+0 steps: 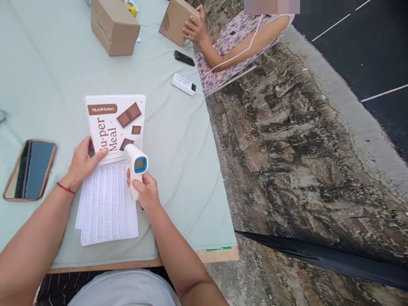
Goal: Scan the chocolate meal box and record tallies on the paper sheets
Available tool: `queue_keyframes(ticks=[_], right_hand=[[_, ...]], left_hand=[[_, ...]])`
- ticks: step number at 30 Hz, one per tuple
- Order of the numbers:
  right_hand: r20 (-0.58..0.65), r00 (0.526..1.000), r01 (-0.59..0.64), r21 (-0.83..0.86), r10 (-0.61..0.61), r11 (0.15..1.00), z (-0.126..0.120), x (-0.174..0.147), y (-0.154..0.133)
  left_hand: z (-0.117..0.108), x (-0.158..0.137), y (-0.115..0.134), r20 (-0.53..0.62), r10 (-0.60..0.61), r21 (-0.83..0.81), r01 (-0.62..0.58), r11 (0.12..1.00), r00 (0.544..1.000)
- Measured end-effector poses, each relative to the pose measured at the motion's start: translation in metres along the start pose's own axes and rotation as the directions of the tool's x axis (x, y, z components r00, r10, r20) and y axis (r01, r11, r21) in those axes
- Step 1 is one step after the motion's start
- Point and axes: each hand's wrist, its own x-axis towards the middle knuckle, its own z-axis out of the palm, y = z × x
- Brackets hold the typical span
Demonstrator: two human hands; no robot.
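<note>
My left hand (84, 159) grips the lower left corner of a white NutriMotion box (127, 102), thumb across its front. Brown chocolate pieces are printed on the box, which is held above the table. In my right hand (148, 191) is a white infrared thermometer (135, 159) with a blue-rimmed grey screen facing me. Its front end points at the lower right part of the box. Below the box lie several sheets of paper (108, 208) covered in dense printed or written lines, partly hidden by the box and the thermometer.
A phone (30, 170) lies to the left on the pale green tablecloth (178, 182). At the back stand a cardboard box (116, 32) and a yellow item (130, 7). Another person's hand (196, 29) holds a second carton (177, 21). A black object (184, 58) and a white device (183, 84) lie near the right edge.
</note>
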Motion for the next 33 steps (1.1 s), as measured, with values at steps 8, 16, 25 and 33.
queue_keyframes(ticks=[8, 16, 25, 33], right_hand=[[-0.015, 0.993, -0.113, 0.035, 0.114, 0.993, 0.0003, 0.0098, 0.0074], [-0.056, 0.995, -0.083, 0.001, 0.083, 0.997, 0.005, 0.0078, 0.0067], [-0.077, 0.987, -0.14, 0.031, 0.142, 0.99, 0.0057, 0.0074, 0.0046], [-0.061, 0.992, -0.107, 0.041, 0.109, 0.993, 0.0047, 0.0055, 0.0072]], left_hand=[[-0.0033, 0.0034, -0.0067, 0.082, 0.108, 0.052, -0.113, 0.992, 0.991], [-0.0035, 0.0046, -0.0033, 0.094, 0.088, 0.035, -0.092, 0.995, 0.992], [-0.0029, 0.0039, 0.0022, 0.102, 0.043, -0.019, -0.042, 0.999, 0.994], [-0.004, 0.0041, 0.0022, 0.106, 0.044, -0.002, -0.044, 0.999, 0.993]])
